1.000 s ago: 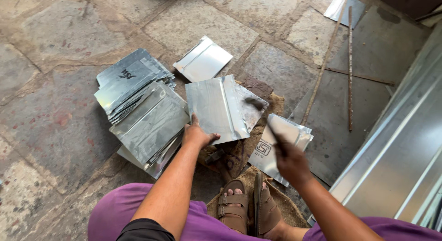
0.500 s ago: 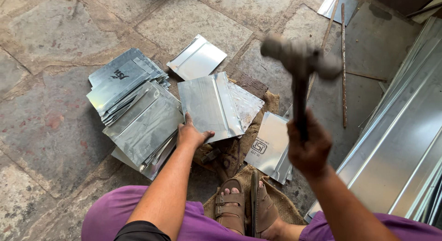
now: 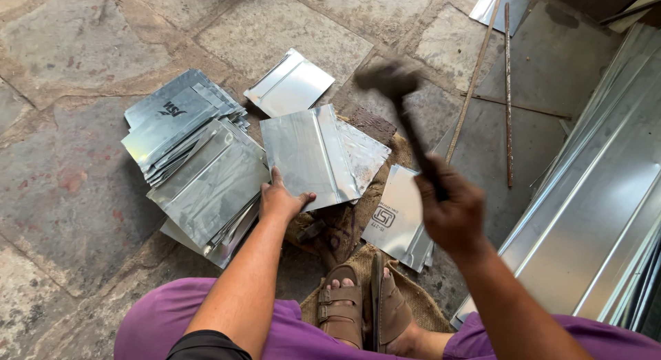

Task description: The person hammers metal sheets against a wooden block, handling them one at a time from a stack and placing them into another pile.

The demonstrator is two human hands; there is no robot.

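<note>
My left hand (image 3: 281, 200) presses down on the near edge of a folded square metal sheet (image 3: 310, 155) lying on a dark block in front of me. My right hand (image 3: 452, 214) grips the handle of a hammer (image 3: 392, 80), whose blurred head hangs above the sheet's far right corner. The hammer head is clear of the sheet.
A stack of similar metal sheets (image 3: 196, 167) lies to the left, one loose sheet (image 3: 290, 83) lies farther away, and another sheet (image 3: 399, 215) rests by my right hand. Long metal panels (image 3: 592, 195) lean at the right. Thin rods (image 3: 508, 91) lie on the stone floor. My sandalled feet (image 3: 361, 308) rest on sacking.
The hammer rose from the sheet to a high point half a second ago and now swings back down toward the sheet. My left hand has stayed on the sheet.
</note>
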